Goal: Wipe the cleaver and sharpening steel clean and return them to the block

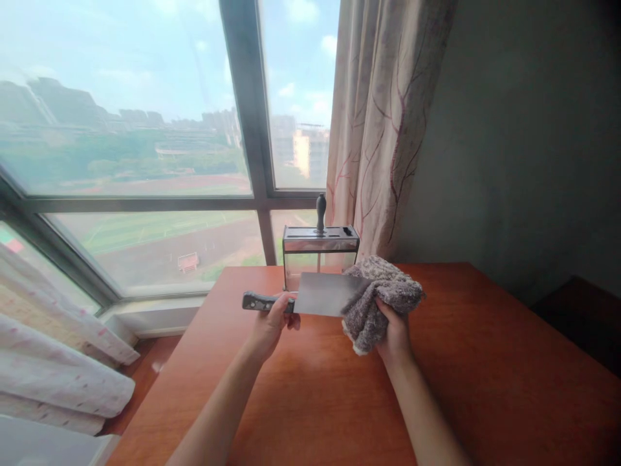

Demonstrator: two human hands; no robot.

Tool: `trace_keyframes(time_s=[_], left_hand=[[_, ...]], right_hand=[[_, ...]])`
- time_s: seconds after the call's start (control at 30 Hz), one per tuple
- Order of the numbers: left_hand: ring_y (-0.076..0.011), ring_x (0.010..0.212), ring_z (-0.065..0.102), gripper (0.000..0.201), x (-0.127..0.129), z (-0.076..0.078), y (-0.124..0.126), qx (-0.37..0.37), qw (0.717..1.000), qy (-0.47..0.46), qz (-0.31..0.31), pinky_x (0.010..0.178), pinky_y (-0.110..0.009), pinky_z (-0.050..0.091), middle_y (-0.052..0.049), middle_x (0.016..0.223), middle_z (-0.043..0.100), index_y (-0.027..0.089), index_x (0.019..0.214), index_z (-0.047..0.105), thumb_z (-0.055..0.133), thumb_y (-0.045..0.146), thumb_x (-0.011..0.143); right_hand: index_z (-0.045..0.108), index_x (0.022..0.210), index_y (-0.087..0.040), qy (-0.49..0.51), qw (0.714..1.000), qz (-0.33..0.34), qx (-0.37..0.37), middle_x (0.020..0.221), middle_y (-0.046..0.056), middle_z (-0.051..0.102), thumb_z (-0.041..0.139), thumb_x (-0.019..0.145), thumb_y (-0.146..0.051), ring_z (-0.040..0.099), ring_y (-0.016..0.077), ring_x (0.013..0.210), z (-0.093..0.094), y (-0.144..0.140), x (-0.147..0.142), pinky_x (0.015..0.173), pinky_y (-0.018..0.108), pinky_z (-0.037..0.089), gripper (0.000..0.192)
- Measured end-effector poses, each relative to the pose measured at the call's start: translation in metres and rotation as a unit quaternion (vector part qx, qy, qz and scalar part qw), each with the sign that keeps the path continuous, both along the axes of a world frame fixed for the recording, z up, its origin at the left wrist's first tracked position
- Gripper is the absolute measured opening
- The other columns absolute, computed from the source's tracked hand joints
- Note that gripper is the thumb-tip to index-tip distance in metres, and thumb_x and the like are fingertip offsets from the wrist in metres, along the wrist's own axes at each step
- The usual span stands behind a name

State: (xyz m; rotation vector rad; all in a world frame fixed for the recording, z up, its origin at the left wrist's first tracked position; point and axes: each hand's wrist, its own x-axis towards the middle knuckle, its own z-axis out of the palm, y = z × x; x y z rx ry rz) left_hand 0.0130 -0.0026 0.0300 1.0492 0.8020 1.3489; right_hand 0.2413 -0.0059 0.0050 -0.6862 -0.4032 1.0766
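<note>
The person holds a cleaver (317, 294) above the table (485, 362), blade broadside to the camera and level, in front of a knife block (321, 249) that stands at the table's far edge by the window (145, 129); the left hand (272, 320) is closed around the dark riveted handle, close up to where handle meets blade; the right hand (395, 330) is bunched tight on a grey cloth (381, 294), which is folded over the far end of the blade, so the two hands are apart with the steel spanning between them; the cleaver looks like a broad, stiff slab of metal, likely front-heavy, smooth and apt to slide if wet, and the edge is the hazard; the handle is the sound place to grip it, as the left hand does, with fingers kept to the flat or the spine; the cloth is soft and limp, thick enough by the look of it to pad the palm, and can be gripped anywhere; a dark handle stands up from the block's top, beside a patterned curtain (383, 116)
</note>
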Motion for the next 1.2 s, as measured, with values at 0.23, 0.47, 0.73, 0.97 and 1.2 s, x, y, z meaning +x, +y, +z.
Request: trace_keyframes(time_s=[0.23,0.47,0.73,0.97,1.2], left_hand=[[-0.0102,0.042,0.049,0.031,0.000,0.001,0.001,-0.032,0.998,-0.033,0.046,0.039,-0.021,0.025,0.002,0.049,0.053,0.015,0.076,0.063,0.064,0.046,0.075],[-0.0082,0.044,0.049,0.030,0.006,0.002,0.000,-0.022,0.988,-0.100,0.114,0.039,-0.019,0.024,0.003,0.055,0.056,0.017,0.079,0.061,0.067,0.046,0.073],[-0.0103,0.045,0.047,0.034,0.041,-0.012,-0.018,-0.027,0.999,-0.028,0.034,0.044,-0.022,0.023,0.003,0.049,0.054,0.018,0.090,0.060,0.061,0.050,0.078],[-0.0111,0.046,0.043,0.037,0.068,-0.032,-0.035,-0.027,0.999,0.028,-0.034,0.046,-0.023,0.024,-0.001,0.056,0.057,0.016,0.096,0.061,0.058,0.050,0.081],[-0.0180,0.069,0.052,0.023,0.075,-0.038,-0.042,0.022,0.997,0.070,-0.011,0.061,-0.026,0.039,-0.004,0.073,0.059,0.021,0.088,0.065,0.066,0.041,0.077]], right_hand=[[0.069,0.090,-0.023,0.040,0.990,0.133,-0.036,0.084,-0.001,0.075,0.074,0.066,-0.029,0.069,0.0215,0.078,-0.001,-0.003,0.003,0.076,0.036,0.053,0.025],[0.069,0.087,-0.026,0.056,0.985,0.160,-0.036,0.084,-0.004,0.074,0.076,0.063,-0.027,0.068,0.0206,0.082,-0.008,-0.007,-0.002,0.080,0.035,0.053,0.025],[0.069,0.094,-0.028,0.107,0.981,0.159,-0.015,0.095,-0.002,0.074,0.069,0.074,-0.043,0.067,0.0202,0.094,-0.001,-0.007,-0.017,0.089,0.037,0.051,0.026],[0.068,0.101,-0.028,0.131,0.980,0.151,-0.003,0.099,-0.001,0.073,0.064,0.075,-0.053,0.066,0.0211,0.097,0.005,-0.002,-0.009,0.091,0.041,0.049,0.036],[0.070,0.096,-0.028,0.123,0.975,0.183,-0.018,0.097,-0.001,0.073,0.063,0.074,-0.056,0.066,0.0211,0.096,-0.002,-0.006,-0.031,0.086,0.038,0.053,0.036]])
